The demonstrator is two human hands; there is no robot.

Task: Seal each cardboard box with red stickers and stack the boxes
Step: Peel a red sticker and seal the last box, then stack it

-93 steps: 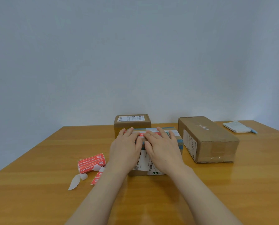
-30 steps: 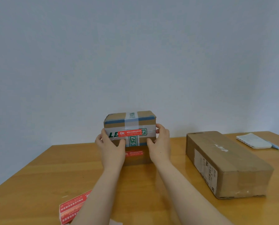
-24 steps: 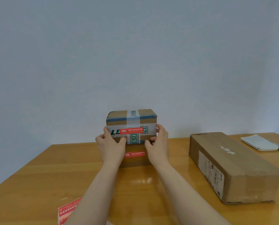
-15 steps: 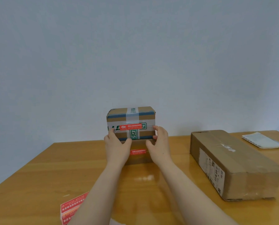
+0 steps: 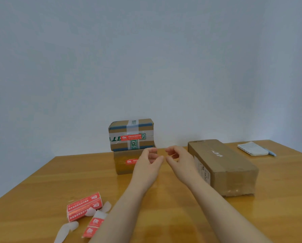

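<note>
release: left hand [image 5: 146,163], right hand [image 5: 180,161] off taped box [image 5: 131,137] atop lower box [image 5: 123,163]; loosely curled, empty.

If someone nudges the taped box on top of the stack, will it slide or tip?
Probably slides: the taped box sits flat on the lower box. Likely stiff, being taped and stickered shut. Its left edge overhangs slightly, so a leftward push might tip it.

The upper box [image 5: 146,130] is banded in blue and crossed with green-printed white tape [image 5: 133,126] and a red sticker [image 5: 131,137]; the long box [image 5: 222,165] is plain brown, the table [image 5: 41,190] honey-grained wood
</note>
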